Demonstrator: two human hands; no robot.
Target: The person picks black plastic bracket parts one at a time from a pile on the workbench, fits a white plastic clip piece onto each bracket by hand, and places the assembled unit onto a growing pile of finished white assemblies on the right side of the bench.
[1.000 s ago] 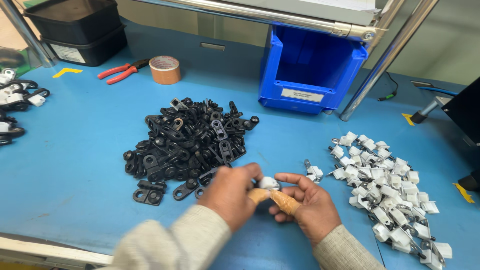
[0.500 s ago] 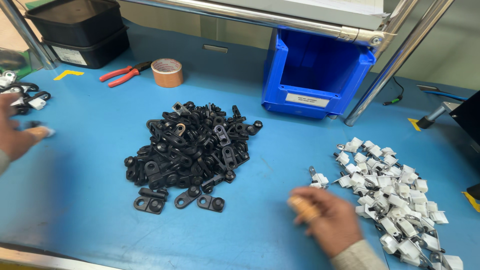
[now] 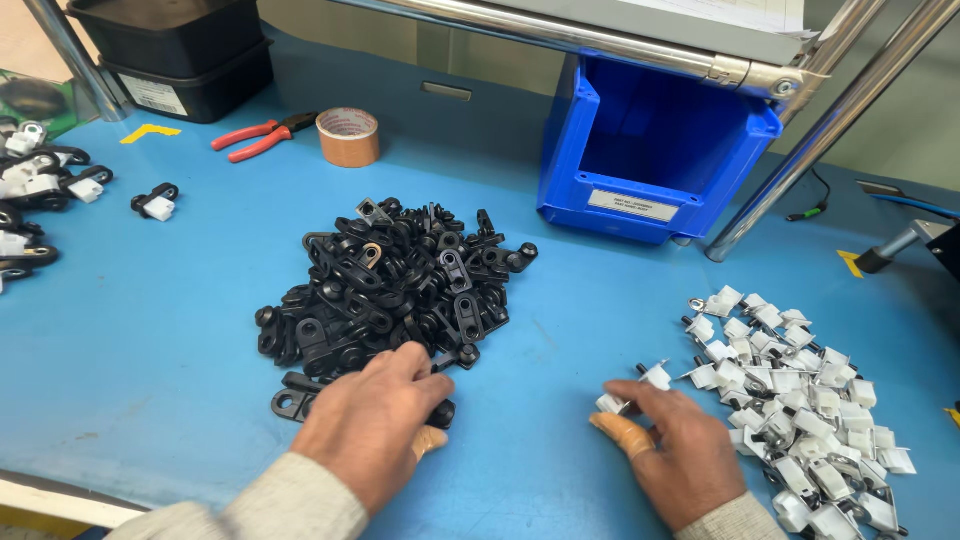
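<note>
My left hand rests palm down on the near edge of a pile of black plastic clips, its fingers curled over a black clip. My right hand lies on the blue table with its fingertips pinching a small white clip at the left edge of a spread of white clips. One finished piece, a black clip joined to a white one, lies alone at the far left.
A blue open bin stands behind the piles. Red-handled pliers and a roll of brown tape lie at the back left, near stacked black trays. More joined pieces cluster at the left edge.
My left hand has come back from the far left, where a joined piece now lies, to the black pile. My right hand has moved onto a white clip.
</note>
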